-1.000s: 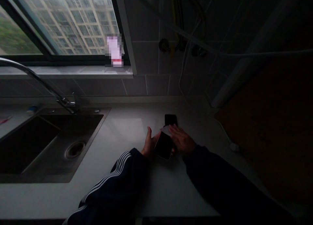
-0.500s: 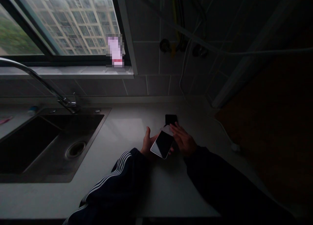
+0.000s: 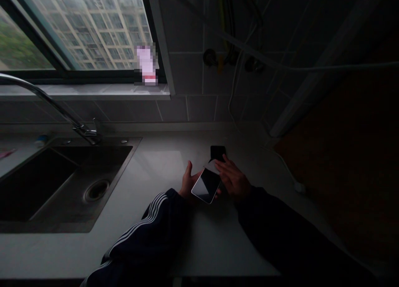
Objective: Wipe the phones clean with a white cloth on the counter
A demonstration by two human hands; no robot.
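My left hand (image 3: 188, 183) supports a smartphone (image 3: 206, 186) from beneath, its thumb raised apart and some fingertips showing at the phone's right edge. The phone is tilted, with its dark glossy side up. Over its far end lies a thin pale wipe (image 3: 212, 165), pressed there by the fingers of my right hand (image 3: 234, 180). Just beyond, a black flat rectangular item (image 3: 217, 152) rests on the counter, partly covered by my right fingertips. In the dim light the wipe's full outline cannot be made out.
A steel sink (image 3: 102, 212) with a curved faucet (image 3: 46, 98) is set into the white counter (image 3: 149, 245) on the left. A cable (image 3: 231, 100) hangs down the tiled wall. At the right edge lies a small pale plug-like piece (image 3: 299, 188). A window sill (image 3: 109, 91) runs above.
My right hand has shifted slightly left across the phone's far end with the wipe. The phone and my left hand stay almost in place.
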